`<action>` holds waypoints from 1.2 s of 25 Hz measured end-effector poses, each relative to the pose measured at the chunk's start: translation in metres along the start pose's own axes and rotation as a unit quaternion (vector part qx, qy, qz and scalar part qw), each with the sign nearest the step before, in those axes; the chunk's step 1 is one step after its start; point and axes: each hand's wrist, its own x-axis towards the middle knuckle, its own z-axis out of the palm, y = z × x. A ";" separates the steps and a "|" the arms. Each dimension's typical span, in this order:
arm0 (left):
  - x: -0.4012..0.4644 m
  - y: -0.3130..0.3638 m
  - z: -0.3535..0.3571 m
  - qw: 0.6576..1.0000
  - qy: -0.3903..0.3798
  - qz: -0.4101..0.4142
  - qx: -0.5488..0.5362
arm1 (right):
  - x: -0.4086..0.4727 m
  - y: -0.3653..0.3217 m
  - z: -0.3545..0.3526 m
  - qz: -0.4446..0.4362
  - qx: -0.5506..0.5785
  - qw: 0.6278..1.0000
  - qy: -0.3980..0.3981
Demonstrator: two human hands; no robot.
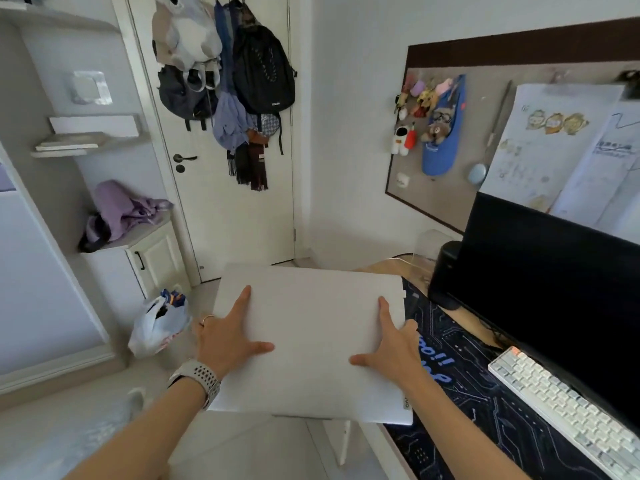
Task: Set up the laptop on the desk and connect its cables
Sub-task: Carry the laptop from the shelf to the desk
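Now, over on the left, a bag (157, 327) sits on the floor by the cupboard (152, 261), and the door (225, 133) behind is hung with backpacks. Coming in, the left hand (227, 336), watch on the wrist, holds the laptop's (311, 327) left edge: thumb and forefinger spread flat on the lid, the other fingers seeming to wrap under the edge where they can't be seen. The laptop is closed, lid up, carried in front of the person and hanging half over the floor, half over the left end of the desk (388, 266). The right hand (394, 348) mirrors it on the right edge, thumb across the lid, fingers along the side, so both hands are clamped on the machine.

This looks like the placing step: the laptop is arriving at the desk, not yet set down. Next it wants a flat spot on the mat (460, 362), clear of the keyboard (568, 414) and the monitor (554, 282), then the lid opened and cables found.

Hard to judge: whether the laptop's right edge already rests on the mat or floats just above it. No ports show from here. A pale cable (405, 260) trails at the desk's far end, but what it belongs to is unclear. The monitor and keyboard are cut off by the right edge.
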 end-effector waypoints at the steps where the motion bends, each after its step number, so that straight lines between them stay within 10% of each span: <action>1: 0.021 0.005 0.001 1.000 -0.007 0.008 -0.014 | 0.011 -0.002 0.000 0.014 -0.003 1.000 0.011; 30: 0.369 0.182 0.205 0.928 -0.275 0.251 -0.022 | 0.247 0.108 0.005 0.327 -0.022 0.933 0.147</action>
